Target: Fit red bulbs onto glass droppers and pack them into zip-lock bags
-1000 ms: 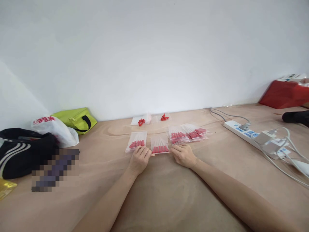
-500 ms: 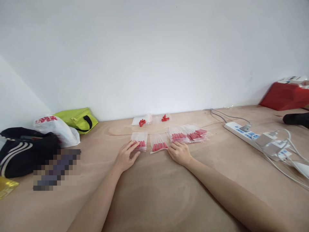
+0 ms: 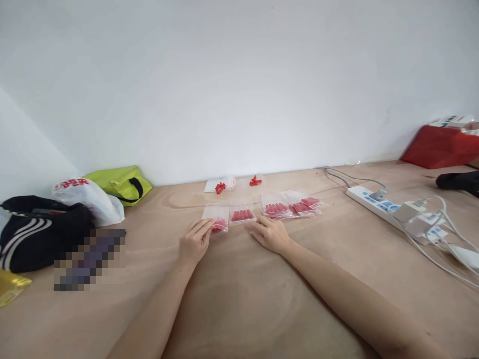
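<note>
Small clear zip bags with red pieces lie in a row across the table. My left hand (image 3: 194, 242) is at the left bag stack (image 3: 219, 224), fingers together on its lower left corner. The middle bag (image 3: 242, 214) lies flat with several red pieces side by side. Just below that bag's right edge is my right hand (image 3: 272, 234), its fingers apart and nothing seen in them. Right of the middle bag, overlapping bags (image 3: 277, 208) spread out in a fan. Behind the row, loose red pieces (image 3: 220, 188) rest on a bag, and more red pieces (image 3: 255, 181) lie beside them.
On the right, a white power strip (image 3: 368, 202) holds chargers and cables, with a red bag (image 3: 437, 147) farther back. To the left stand a green bag (image 3: 121, 182), a white plastic bag (image 3: 90, 199) and a black bag (image 3: 48, 239). A wall rises behind.
The middle bag has moved back and sits straighter. My right hand has shifted slightly left, and its fingers have come off the bag's edge. My left hand's fingers have drawn together.
</note>
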### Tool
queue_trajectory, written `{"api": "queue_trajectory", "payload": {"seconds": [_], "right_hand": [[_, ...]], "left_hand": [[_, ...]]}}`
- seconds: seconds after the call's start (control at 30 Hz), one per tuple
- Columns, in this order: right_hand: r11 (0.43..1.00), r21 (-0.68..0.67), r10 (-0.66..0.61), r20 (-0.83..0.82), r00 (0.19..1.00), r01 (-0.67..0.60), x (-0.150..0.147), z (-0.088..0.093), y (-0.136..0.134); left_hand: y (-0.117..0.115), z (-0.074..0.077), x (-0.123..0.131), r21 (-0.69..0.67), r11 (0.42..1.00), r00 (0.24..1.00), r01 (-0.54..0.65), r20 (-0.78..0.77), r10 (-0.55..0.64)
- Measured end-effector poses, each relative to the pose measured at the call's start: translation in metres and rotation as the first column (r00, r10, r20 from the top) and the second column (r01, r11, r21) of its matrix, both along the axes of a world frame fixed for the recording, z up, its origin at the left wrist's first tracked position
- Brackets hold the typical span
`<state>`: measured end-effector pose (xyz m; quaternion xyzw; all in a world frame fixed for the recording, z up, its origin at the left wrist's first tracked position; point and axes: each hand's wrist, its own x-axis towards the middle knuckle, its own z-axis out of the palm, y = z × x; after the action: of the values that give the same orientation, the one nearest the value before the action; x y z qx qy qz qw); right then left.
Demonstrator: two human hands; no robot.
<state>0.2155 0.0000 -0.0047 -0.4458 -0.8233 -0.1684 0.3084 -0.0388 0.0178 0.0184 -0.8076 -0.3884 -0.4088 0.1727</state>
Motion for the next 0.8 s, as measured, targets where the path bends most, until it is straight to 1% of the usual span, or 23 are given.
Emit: {"api": "queue_trajectory", "payload": {"seconds": [0.07,0.13,0.23,0.3,0.4,0.47,0.6,0.73,0.8], "right_hand": [[0.995,0.013,0.096,-0.009,0.995,-0.095,0.0,-0.001,-0.009],[0.986,0.03,0.162,-0.011,0.987,-0.162,0.0,-0.001,-0.018],[0.975,0.057,0.213,0.016,0.977,-0.213,0.0,0.001,-0.03],[0.962,0.103,0.248,0.048,0.968,-0.251,0.002,0.003,-0.036],[0.923,0.178,0.324,0.12,0.938,-0.341,0.009,0.005,-0.044],[0.898,0.19,0.366,0.178,0.913,-0.397,0.015,0.006,-0.05],[0.872,0.161,0.419,0.243,0.875,-0.462,0.027,0.01,-0.067],[0.856,0.135,0.461,0.234,0.856,-0.498,0.036,0.013,-0.083],[0.862,0.131,0.456,0.224,0.861,-0.49,0.039,0.012,-0.086]], "left_hand": [[-0.013,0.0,0.01,-0.017,0.999,0.999,0.04,0.012,-0.039],[-0.028,-0.001,0.02,-0.084,0.988,0.991,0.132,0.031,-0.13],[-0.049,-0.004,0.034,-0.185,0.954,0.972,0.236,0.058,-0.229],[-0.058,-0.006,0.041,-0.233,0.926,0.954,0.299,0.045,-0.297],[-0.063,-0.009,0.047,-0.258,0.89,0.922,0.376,0.006,-0.388],[-0.065,-0.009,0.049,-0.274,0.867,0.9,0.416,-0.015,-0.436],[-0.072,-0.009,0.053,-0.337,0.806,0.857,0.487,0.004,-0.516],[-0.08,-0.007,0.061,-0.351,0.739,0.8,0.576,0.055,-0.598],[-0.079,-0.005,0.064,-0.371,0.734,0.801,0.569,0.05,-0.596]]}}
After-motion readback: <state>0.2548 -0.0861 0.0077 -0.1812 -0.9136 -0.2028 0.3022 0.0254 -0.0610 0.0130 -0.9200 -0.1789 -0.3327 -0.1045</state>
